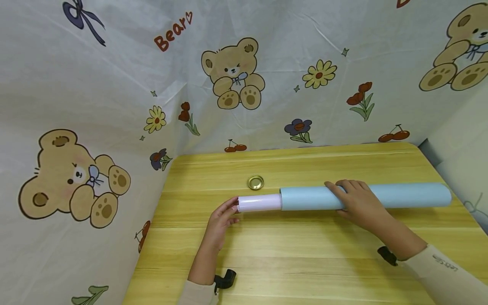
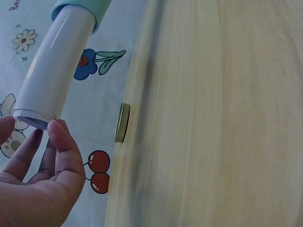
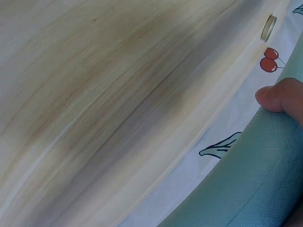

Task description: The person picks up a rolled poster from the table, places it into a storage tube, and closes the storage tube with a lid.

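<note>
Light-blue, long cylindrical tube with a leather-like grain [image 1: 411,195] lay crosswise in the person's grasp, held level above a pale yellow, wood-grained worktop [image 1: 289,258]. From its left mouth stuck out a glossy, whitish rolled sheet [image 1: 260,203], narrower than the tube, with the rest of its length hidden inside. I could see the hollow of the roll at its free end, where the sheet's edge overlapped itself.

Of the two hands, the left hand [image 1: 221,218] pinched the rim of that free end between thumb and fingertips. The right hand [image 1: 360,203] was wrapped over the tube near its middle, fingers across the far side and thumb along the surface.

Just beyond the whitish roll, a shallow, round, gold-coloured metal cap [image 1: 255,182] sat on the worktop, near the roll but apart from it and from both hands. Each wrist wore a small black device, one at the left cuff [image 1: 225,279] and one at the right. The sleeves were cream, with dark lettering on the right one. Behind it all hung a white cloth [image 1: 122,72] printed with teddy bears, flowers and cherries.
</note>
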`<state>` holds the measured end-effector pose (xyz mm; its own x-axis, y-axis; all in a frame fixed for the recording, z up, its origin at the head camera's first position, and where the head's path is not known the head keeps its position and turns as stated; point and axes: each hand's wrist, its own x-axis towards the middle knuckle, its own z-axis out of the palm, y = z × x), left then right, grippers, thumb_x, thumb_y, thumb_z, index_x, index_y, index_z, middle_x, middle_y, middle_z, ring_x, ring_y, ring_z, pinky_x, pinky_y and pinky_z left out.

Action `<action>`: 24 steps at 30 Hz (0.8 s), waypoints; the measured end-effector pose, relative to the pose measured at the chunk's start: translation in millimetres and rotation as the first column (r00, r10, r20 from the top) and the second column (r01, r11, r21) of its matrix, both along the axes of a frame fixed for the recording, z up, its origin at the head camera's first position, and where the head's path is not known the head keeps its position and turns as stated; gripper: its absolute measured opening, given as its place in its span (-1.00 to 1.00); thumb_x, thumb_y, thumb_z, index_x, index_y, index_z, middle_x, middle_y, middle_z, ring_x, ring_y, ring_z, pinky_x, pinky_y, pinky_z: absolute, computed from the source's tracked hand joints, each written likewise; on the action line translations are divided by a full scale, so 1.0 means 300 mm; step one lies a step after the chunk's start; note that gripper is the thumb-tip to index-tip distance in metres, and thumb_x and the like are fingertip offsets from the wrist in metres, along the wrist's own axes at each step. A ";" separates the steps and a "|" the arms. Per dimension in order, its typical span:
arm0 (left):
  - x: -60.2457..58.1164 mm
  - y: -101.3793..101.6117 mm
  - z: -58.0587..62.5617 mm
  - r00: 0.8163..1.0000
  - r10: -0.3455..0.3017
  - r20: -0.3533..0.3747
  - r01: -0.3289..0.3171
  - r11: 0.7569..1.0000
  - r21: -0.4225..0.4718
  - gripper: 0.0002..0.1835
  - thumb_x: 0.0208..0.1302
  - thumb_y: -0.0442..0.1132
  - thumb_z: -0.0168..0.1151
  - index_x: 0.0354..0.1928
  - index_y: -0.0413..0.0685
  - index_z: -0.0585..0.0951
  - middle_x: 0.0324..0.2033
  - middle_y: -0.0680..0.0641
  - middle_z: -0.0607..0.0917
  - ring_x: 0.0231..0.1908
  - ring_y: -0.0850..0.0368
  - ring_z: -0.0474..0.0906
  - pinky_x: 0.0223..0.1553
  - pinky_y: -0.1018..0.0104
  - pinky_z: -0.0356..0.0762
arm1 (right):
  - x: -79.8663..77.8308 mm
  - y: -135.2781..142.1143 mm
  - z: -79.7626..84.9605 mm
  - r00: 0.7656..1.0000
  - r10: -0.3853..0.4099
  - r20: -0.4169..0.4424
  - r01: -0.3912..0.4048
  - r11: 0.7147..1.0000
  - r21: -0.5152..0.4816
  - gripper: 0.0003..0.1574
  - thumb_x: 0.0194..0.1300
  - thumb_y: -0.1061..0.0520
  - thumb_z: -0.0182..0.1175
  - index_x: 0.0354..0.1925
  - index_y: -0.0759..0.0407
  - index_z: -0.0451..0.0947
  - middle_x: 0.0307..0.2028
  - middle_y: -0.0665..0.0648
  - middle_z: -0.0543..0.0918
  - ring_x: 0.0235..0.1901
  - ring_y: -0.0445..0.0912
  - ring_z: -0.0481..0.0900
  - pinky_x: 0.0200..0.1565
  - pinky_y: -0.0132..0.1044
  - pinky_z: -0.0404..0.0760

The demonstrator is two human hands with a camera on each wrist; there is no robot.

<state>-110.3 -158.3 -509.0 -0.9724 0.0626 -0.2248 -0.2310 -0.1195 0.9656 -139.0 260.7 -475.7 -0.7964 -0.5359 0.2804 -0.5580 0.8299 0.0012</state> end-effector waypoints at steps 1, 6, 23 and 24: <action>0.000 0.001 0.001 1.000 0.004 0.007 -0.004 1.000 0.006 -0.54 0.48 -0.11 0.18 0.35 -0.02 0.53 0.29 -0.11 0.58 0.05 0.11 0.56 0.02 0.21 0.60 | 0.000 -0.001 0.000 1.000 0.001 0.000 -0.001 1.000 0.000 0.21 -0.23 -0.01 0.70 0.36 0.14 0.37 0.03 0.27 0.58 0.06 0.26 0.54 0.13 0.26 0.47; 0.000 0.004 0.006 1.000 0.001 0.017 -0.002 1.000 0.015 -0.53 0.47 -0.09 0.19 0.35 -0.02 0.53 0.30 -0.11 0.57 0.07 0.11 0.55 0.06 0.17 0.59 | 0.000 -0.004 -0.002 1.000 0.002 -0.001 -0.002 1.000 -0.006 0.20 -0.24 0.00 0.71 0.36 0.15 0.38 0.02 0.28 0.59 0.06 0.26 0.54 0.14 0.27 0.47; 0.002 0.017 -0.005 0.999 -0.036 0.004 0.036 0.998 0.042 -0.49 0.48 -0.11 0.17 0.40 -0.08 0.48 0.33 -0.15 0.53 0.07 0.11 0.56 0.01 0.27 0.60 | 0.000 -0.007 -0.008 1.000 -0.009 0.011 0.009 1.000 -0.002 0.20 -0.22 -0.01 0.70 0.37 0.13 0.37 0.04 0.28 0.58 0.07 0.27 0.54 0.14 0.27 0.46; 0.002 0.018 -0.005 0.999 -0.037 0.005 0.037 0.998 0.044 -0.49 0.48 -0.10 0.18 0.40 -0.08 0.48 0.33 -0.15 0.53 0.07 0.11 0.57 0.02 0.26 0.60 | 0.000 -0.007 -0.008 1.000 -0.009 0.011 0.009 1.000 -0.003 0.20 -0.22 -0.01 0.70 0.37 0.13 0.37 0.03 0.28 0.58 0.07 0.27 0.54 0.14 0.27 0.47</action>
<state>-109.7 -152.8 -510.4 -0.9680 0.1083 -0.2266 -0.2414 -0.1532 0.9582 -138.9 258.7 -478.0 -0.8042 -0.5278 0.2733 -0.5503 0.8349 -0.0070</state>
